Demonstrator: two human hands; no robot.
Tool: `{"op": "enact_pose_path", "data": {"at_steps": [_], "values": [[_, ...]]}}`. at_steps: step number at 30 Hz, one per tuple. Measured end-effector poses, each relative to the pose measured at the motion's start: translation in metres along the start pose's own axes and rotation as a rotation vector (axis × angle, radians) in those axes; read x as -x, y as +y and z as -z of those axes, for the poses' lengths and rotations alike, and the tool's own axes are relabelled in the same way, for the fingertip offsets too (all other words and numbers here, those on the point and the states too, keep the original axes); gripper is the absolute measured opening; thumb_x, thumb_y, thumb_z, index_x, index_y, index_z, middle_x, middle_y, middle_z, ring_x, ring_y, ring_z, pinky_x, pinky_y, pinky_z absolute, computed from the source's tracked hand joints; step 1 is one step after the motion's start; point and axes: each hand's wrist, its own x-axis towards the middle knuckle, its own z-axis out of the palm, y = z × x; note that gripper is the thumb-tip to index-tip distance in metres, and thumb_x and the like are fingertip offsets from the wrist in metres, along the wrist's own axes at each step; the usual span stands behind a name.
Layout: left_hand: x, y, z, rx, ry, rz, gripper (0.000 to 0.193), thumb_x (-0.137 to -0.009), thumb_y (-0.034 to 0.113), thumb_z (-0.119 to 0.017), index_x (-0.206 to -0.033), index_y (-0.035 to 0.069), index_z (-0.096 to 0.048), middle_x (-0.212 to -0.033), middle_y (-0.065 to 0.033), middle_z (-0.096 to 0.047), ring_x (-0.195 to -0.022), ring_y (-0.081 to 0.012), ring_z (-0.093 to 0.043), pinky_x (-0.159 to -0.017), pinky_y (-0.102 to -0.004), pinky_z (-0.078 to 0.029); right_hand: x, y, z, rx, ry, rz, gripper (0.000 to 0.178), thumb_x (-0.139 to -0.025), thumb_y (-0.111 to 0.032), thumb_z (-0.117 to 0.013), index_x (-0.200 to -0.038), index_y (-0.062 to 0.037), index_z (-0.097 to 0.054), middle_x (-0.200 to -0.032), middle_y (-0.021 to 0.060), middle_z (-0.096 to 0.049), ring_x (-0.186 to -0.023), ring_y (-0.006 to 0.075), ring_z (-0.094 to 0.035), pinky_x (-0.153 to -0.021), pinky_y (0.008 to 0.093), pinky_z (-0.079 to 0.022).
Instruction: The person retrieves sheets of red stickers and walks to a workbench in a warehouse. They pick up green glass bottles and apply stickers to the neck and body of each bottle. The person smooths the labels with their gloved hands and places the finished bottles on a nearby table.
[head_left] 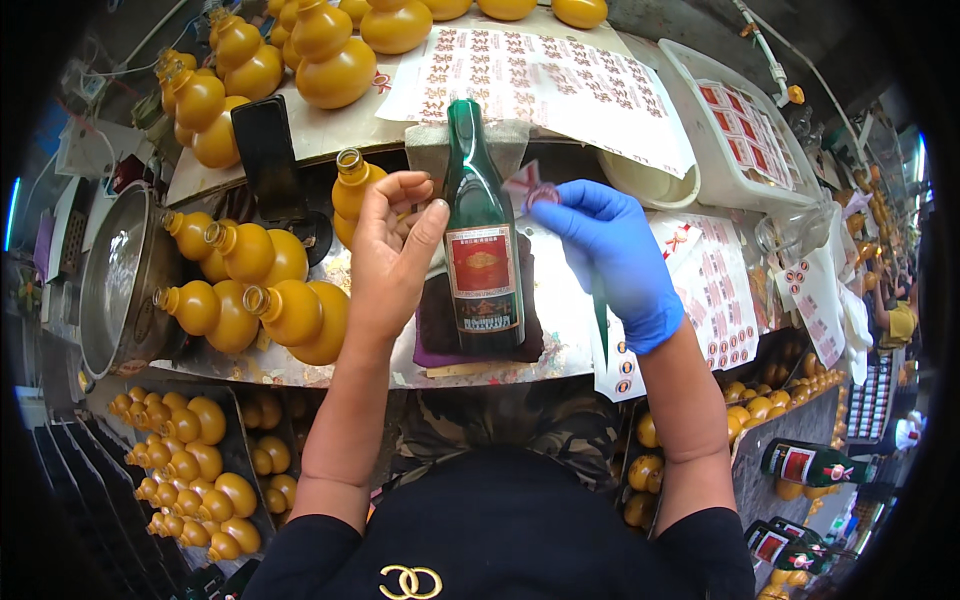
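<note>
A dark green glass bottle (478, 190) with a red and gold label lies neck away from me on a dark folded cloth (432, 318). Just left of its neck is my bare left hand (398, 245), fingers loosely curled and apart, nothing seen between them. On the bottle's right, my right hand (610, 255), in a blue glove, pinches a small red-and-white ribbon-shaped sticker (528, 186) between thumb and forefinger. A narrow green pointed strip (600, 315) shows under the gloved hand; I cannot tell whether the palm holds it.
Yellow gourd-shaped bottles (250, 250) stand and lie at left, with more at the back. A phone (268, 150) stands upright near a metal basin (125, 280). Sticker sheets (540, 85) lie at the far side, others (715, 290) at right near a white plastic bin (690, 80).
</note>
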Motion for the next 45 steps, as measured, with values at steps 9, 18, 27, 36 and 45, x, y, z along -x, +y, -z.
{"op": "enact_pose_path", "data": {"at_steps": [9,18,27,36,45], "values": [[-0.023,-0.025,-0.014,0.138,-0.007,0.218,0.06,-0.081,0.029,-0.071,-0.122,0.0,-0.037,-0.117,-0.0131,-0.047,-0.107,-0.0178,-0.049,-0.094,-0.0294,-0.039,-0.041,-0.001,-0.019,0.006,-0.072,-0.138,0.027,-0.085,-0.025,-0.066,-0.101,-0.003,-0.067,-0.063,-0.0033,-0.056,-0.052,0.0022,-0.046,-0.05,0.0167,-0.035],[-0.037,-0.036,-0.019,0.205,-0.031,0.313,0.056,-0.081,0.02,-0.07,-0.122,-0.001,-0.037,-0.116,-0.0129,-0.05,-0.105,-0.018,-0.052,-0.093,-0.0309,-0.041,-0.047,-0.001,-0.007,0.128,-0.16,-0.131,0.034,-0.091,-0.02,-0.054,-0.12,-0.0039,-0.058,-0.065,-0.0026,-0.057,-0.056,0.0035,-0.051,-0.053,0.0179,-0.039],[-0.033,-0.032,-0.021,0.318,-0.068,0.42,0.064,-0.083,0.024,-0.067,-0.128,-0.004,-0.031,-0.117,-0.0153,-0.048,-0.104,-0.0164,-0.052,-0.088,-0.0288,-0.045,-0.059,0.015,0.009,0.36,-0.138,0.223,0.046,-0.091,-0.008,-0.045,-0.136,-0.0176,-0.045,-0.07,-0.002,-0.057,-0.058,0.0045,-0.051,-0.059,0.0199,-0.045],[-0.03,-0.033,-0.02,0.307,-0.074,0.354,0.057,-0.086,0.024,-0.064,-0.128,-0.004,-0.036,-0.112,-0.0106,-0.053,-0.101,-0.0128,-0.052,-0.089,-0.0266,-0.043,-0.055,0.029,0.021,1.047,-0.254,0.504,0.061,-0.083,-0.006,-0.048,-0.135,-0.036,-0.041,-0.073,0.016,-0.06,-0.056,0.0316,-0.059,-0.053,0.0369,-0.049],[-0.036,-0.033,-0.017,0.345,-0.099,0.374,0.05,-0.088,0.024,-0.063,-0.124,-0.002,-0.041,-0.101,-0.0046,-0.054,-0.091,-0.0086,-0.05,-0.083,-0.0237,-0.043,-0.062,0.027,0.019,1.163,-0.224,0.558,0.06,-0.084,-0.01,-0.051,-0.135,-0.0388,-0.04,-0.071,0.0136,-0.06,-0.056,0.0307,-0.059,-0.051,0.0373,-0.048]]}}
